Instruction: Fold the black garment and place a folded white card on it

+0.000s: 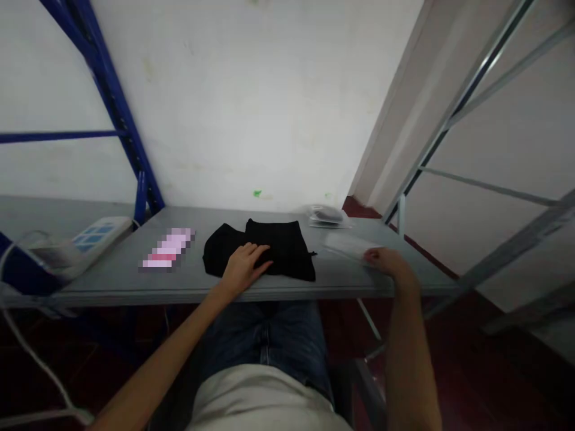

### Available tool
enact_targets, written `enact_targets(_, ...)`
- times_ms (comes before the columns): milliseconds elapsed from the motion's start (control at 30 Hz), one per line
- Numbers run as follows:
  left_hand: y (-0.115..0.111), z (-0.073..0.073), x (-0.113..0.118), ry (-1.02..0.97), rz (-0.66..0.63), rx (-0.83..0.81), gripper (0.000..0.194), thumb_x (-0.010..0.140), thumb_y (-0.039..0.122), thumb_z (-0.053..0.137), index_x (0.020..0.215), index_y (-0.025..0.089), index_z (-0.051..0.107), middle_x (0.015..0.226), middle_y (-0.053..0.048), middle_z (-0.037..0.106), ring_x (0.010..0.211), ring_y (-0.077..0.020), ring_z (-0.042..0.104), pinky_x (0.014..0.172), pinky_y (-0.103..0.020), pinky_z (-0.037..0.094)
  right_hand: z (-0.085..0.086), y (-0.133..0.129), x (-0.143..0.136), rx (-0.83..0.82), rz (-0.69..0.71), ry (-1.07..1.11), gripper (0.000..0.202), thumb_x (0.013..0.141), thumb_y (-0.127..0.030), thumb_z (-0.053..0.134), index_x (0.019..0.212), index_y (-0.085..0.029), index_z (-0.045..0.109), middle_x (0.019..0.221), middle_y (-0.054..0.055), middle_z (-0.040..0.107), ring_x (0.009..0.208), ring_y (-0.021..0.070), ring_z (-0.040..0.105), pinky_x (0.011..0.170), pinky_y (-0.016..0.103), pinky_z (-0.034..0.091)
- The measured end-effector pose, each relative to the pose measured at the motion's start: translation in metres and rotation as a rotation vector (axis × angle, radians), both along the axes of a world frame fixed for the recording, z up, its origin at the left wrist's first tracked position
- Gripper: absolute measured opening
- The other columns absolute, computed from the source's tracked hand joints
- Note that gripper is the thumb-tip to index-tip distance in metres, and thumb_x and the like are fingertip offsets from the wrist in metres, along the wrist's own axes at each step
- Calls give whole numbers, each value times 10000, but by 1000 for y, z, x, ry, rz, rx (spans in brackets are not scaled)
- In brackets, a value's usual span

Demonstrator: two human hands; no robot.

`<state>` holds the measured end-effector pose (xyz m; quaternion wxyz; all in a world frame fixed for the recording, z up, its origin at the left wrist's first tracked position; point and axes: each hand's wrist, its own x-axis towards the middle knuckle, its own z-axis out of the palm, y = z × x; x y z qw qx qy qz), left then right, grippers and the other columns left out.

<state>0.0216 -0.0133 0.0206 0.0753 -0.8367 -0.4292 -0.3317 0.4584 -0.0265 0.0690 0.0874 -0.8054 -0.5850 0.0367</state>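
One black garment, two plastic bags.

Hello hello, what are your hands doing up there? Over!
Left hand flat on black cloth. Right hand touching clear plastic bag. Second bagged item further back, power strip far left. Nothing between hands.

Surface: grey table.
Centre: black cloth, folded, flat.
Right: clear plastic bag, flat; further back, a second clear packet.
Left: white power strip, pink item, blurred.
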Motion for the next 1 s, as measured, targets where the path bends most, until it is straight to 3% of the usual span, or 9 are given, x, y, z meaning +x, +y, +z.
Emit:
enact_targets(133, -3, 2, 1, -88, 31, 60, 487, 982, 483, 624, 1380, 209, 573, 982, -72, 670, 979, -256, 645, 926, -399, 521, 37, -17, -33, 303, -75, -8, 284, 971, -373, 581, 1113, -266, 802, 1020, 107, 795, 957, 308, 730, 827, 376, 528)
enact_targets(233, -5, 1, 0, -206, 55, 185, 609, 969, 469, 652, 1488, 212, 463, 1052, -88, 656, 1008, -253, 641, 916, -393, 538, 56, -23, -86, 627, 61, 76, 340, 1010, -390, 527, 1171, -222, 774, 1083, 121, 778, 1011, 304, 705, 895, 395, 520)
enact_targets(333, -9, 0, -3, -301, 173, 371, 657, 944, 422, 696, 1514, 211, 447, 1261, -163, 630, 1183, -302, 615, 1000, -448, 520, 53, -20, -154, 759, 363, 128, 339, 1028, -284, 476, 1177, -202, 768, 1149, 111, 757, 1090, 289, 665, 980, 410, 506)
enact_targets(400, -11, 1, -4, -277, 219, 458, 593, 939, 385, 706, 1474, 223, 507, 1347, -179, 617, 1266, -327, 593, 1082, -498, 470, 41, -17, -196, 702, 566, 133, 355, 1031, -207, 452, 1171, -235, 776, 1118, 86, 759, 1089, 264, 650, 995, 391, 504)
enact_targets(500, -12, 2, -4, -150, 105, 431, 397, 988, 303, 636, 1381, 258, 603, 1287, -116, 698, 1228, -282, 641, 1195, -542, 356, 24, -17, -236, 592, 802, 114, 396, 1025, -126, 432, 1230, -231, 755, 1145, 75, 753, 1108, 242, 625, 1001, 354, 505)
enact_targets(567, -11, 3, -4, -100, 28, 339, 277, 1025, 261, 566, 1284, 264, 665, 1133, -61, 763, 1101, -232, 696, 1232, -548, 303, 19, -19, -244, 545, 879, 100, 413, 1025, -107, 425, 1274, -229, 731, 1177, 74, 741, 1133, 236, 609, 1006, 345, 505)
enact_targets(667, -9, 4, -4, -110, 38, 244, 216, 1046, 248, 521, 1129, 254, 720, 986, -26, 785, 987, -203, 712, 1239, -542, 288, 18, -19, -236, 538, 863, 113, 394, 1038, -122, 423, 1260, -240, 726, 1192, 76, 725, 1141, 228, 607, 995, 342, 506)
enact_targets(833, -9, 4, -3, -109, 0, 248, 244, 1051, 202, 495, 1146, 260, 713, 1063, -25, 791, 1058, -201, 707, 1253, -539, 261, 18, -14, -221, 596, 745, 113, 283, 1068, -217, 465, 1166, -239, 730, 1125, 76, 728, 1104, 237, 620, 932, 331, 502)
enact_targets(1000, -11, 5, -2, -154, -23, 308, 248, 1032, 239, 562, 1259, 229, 660, 1148, -60, 775, 1099, -220, 707, 1222, -531, 335, 12, -14, -231, 594, 707, 153, 198, 1053, -234, 534, 1188, -237, 678, 1047, 60, 735, 1018, 213, 659, 858, 295, 503)
